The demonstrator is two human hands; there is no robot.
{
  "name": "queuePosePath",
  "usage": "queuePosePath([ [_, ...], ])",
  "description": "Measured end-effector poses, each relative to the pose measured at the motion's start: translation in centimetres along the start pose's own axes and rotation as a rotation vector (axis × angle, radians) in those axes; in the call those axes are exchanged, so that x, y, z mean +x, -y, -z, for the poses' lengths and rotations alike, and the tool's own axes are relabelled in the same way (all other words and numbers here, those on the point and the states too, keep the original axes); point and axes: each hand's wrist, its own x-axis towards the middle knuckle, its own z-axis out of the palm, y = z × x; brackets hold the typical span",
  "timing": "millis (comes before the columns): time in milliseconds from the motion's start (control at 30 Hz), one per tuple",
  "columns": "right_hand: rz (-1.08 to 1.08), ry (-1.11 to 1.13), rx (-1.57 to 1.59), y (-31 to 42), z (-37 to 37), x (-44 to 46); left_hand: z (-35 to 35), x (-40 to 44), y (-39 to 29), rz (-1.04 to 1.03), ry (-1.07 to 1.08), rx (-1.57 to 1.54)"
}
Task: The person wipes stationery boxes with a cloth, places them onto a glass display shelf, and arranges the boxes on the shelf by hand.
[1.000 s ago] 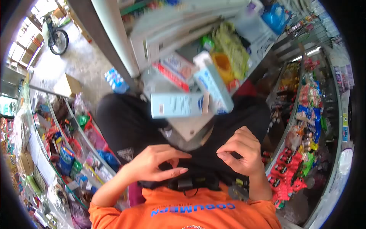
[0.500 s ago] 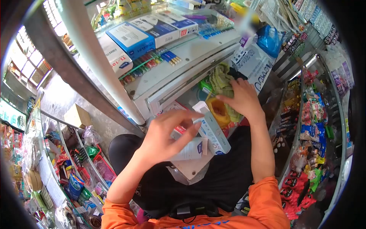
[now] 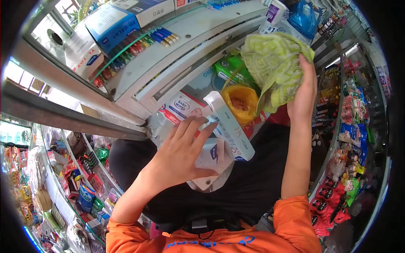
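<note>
My right hand grips a crumpled yellow-green cloth, raised at the right of a yellow-lined basket. Over the boxes by my lap, my left hand has its fingers spread, with nothing held. Its fingertips are close to a tall white and light-blue box; whether they touch it I cannot tell. Partly covered by that hand is another white box with a blue mark. A baby wipes pack lies just beyond, and a green packet sits behind the basket.
A glass-edged counter bears pens and a blue pen box. To its right are a white and purple bottle and a blue plastic bag. Shelves of packets line my right; a metal post crosses the left.
My right hand has lifted the cloth up from beside the basket. The left hand's fingers have spread and tilted lower over the boxes. The view has shifted, bringing the counter closer.
</note>
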Motion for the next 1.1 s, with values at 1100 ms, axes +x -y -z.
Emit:
queuePosePath([
  [1100,0.199,0.109,0.001,1.9,-2.0,-3.8,-0.5,0.4,3.3,-0.128,-0.435,-0.768],
])
